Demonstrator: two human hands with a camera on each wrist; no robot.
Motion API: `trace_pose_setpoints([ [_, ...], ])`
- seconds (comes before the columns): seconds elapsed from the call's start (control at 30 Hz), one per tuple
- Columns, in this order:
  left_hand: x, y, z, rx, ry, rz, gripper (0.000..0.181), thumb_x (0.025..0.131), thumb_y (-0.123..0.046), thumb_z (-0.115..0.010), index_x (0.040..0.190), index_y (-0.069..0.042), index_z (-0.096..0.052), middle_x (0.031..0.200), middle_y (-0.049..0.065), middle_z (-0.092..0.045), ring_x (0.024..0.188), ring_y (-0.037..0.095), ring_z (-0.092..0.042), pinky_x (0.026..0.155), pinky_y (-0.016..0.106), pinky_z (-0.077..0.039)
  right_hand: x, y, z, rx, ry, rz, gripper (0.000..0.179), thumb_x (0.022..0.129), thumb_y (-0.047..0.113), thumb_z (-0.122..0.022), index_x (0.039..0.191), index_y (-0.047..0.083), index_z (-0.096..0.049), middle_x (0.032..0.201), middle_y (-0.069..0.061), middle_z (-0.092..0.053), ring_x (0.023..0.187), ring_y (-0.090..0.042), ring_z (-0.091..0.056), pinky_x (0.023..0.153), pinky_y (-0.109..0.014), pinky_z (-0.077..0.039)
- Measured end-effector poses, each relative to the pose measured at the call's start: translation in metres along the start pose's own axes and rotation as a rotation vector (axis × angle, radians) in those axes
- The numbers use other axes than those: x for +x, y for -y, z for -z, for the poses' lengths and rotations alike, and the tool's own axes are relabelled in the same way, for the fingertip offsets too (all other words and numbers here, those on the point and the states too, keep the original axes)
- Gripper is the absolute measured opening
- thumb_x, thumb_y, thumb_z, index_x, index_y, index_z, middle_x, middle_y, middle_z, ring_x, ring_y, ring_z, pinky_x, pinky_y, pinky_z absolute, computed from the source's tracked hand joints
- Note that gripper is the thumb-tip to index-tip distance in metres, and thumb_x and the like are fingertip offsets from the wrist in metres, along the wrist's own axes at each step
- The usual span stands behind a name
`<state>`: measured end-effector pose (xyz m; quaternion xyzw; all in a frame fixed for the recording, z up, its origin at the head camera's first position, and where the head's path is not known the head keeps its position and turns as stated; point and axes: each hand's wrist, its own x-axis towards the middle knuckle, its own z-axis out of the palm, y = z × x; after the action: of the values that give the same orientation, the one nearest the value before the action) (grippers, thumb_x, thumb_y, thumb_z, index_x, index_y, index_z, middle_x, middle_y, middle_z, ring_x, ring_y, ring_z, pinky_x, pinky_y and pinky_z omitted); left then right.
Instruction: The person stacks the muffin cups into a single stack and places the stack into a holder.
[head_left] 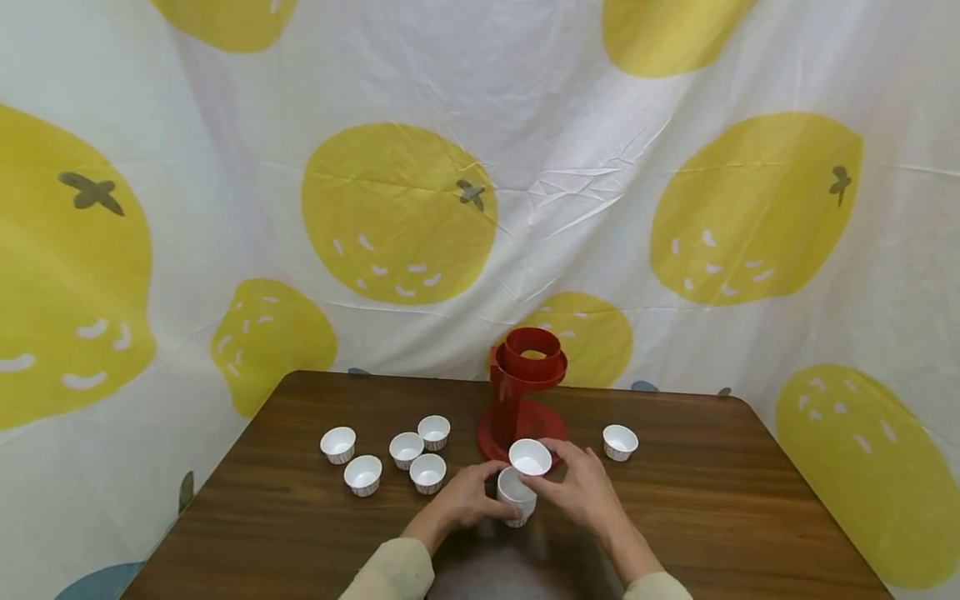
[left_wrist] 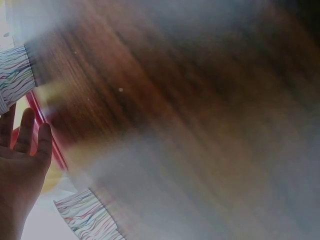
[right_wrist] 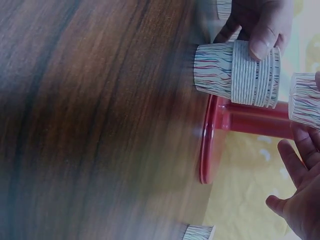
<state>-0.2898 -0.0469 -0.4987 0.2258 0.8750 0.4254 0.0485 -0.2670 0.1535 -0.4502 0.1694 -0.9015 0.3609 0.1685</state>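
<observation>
Nested cups point(head_left: 519, 498), left hand point(head_left: 467, 495) gripping them; right hand point(head_left: 582, 485) pinching another cup point(head_left: 530, 457) above

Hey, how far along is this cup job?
Partway, it seems. Done: several cups already sit nested in the stack that the left hand grips. In hand: the right hand holds another cup above it, not nested. Probably left, if all get gathered: five single cups leftward and a lone cup rightward on the table.

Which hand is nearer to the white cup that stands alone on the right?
Right. The right hand, holding another cup, is left of that lone cup; the left hand is farther left, gripping the cup stack.
</observation>
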Motion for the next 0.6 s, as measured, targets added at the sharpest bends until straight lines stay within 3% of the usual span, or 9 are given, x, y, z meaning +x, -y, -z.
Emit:
trace_pose_setpoints([
  [0.3,0.0012,0.0014,-0.0005,0.013,-0.007,-0.01,0.06,0.064,-0.041,-0.079,0.116,-0.019,-0.057,0.101,-0.007,-0.062,0.096,0.011,-0.055,0.086,0.032,-0.042,-0.0029,-0.0011,-0.0029,-0.005,0.009,0.012,0.053,0.066,0.046,-0.077,0.108,0.017,-0.063,0.1,0.009,-0.064,0.101,-0.014,-0.057,0.098,-0.061,-0.021],
  [0.6,0.0008,-0.0011,0.001,0.008,0.0,0.002,0.059,0.064,-0.04,-0.079,0.114,-0.02,-0.058,0.104,-0.005,-0.062,0.096,0.011,-0.055,0.085,0.032,-0.043,-0.0039,-0.0038,-0.0063,0.002,0.028,0.018,0.051,0.067,0.046,-0.076,0.107,0.018,-0.063,0.099,0.009,-0.063,0.1,-0.014,-0.057,0.097,-0.061,-0.022],
])
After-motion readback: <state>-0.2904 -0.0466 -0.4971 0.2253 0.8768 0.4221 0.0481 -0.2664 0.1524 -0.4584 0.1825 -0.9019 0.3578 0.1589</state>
